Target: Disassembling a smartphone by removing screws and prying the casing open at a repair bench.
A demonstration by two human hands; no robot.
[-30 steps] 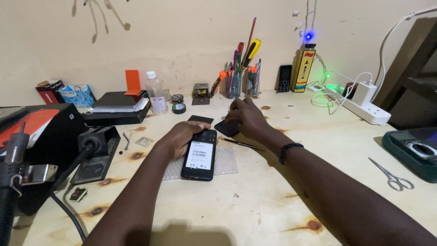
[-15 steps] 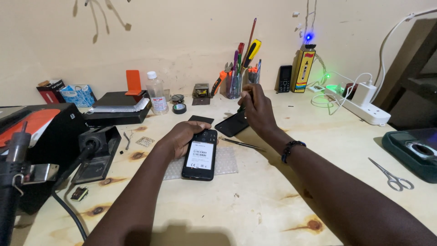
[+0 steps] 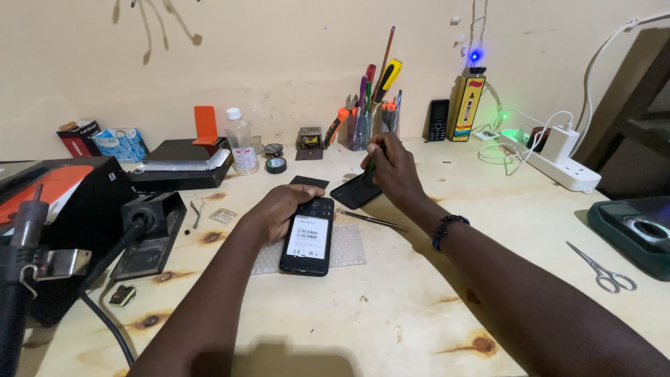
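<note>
A black phone [image 3: 307, 241] lies back up, with a white label, on a sheet of bubble wrap [image 3: 347, 246] at the middle of the wooden table [image 3: 391, 314]. My left hand [image 3: 279, 208] rests on the phone's upper left edge and grips it. My right hand [image 3: 392, 167] is further back, its fingers closed on a thin dark tool [image 3: 368, 167] that points down at a flat black cover plate [image 3: 356, 190] lying on the table. Another small black plate [image 3: 309, 183] lies just left of it. A bead bracelet [image 3: 447, 229] is on my right wrist.
Tweezers [image 3: 373, 220] lie beside the phone. A cup of tools [image 3: 363, 126], a small phone [image 3: 438, 120], a yellow box [image 3: 466, 108], a clear bottle [image 3: 241, 143] and a tape roll [image 3: 277, 165] stand at the back. There is a soldering stand [image 3: 146, 223] on the left; scissors [image 3: 604, 269], a power strip [image 3: 558, 167] and a teal device [image 3: 638, 230] on the right.
My right hand has shifted a little back and to the right, towards the cup of tools. My left hand and the phone have stayed in place.
</note>
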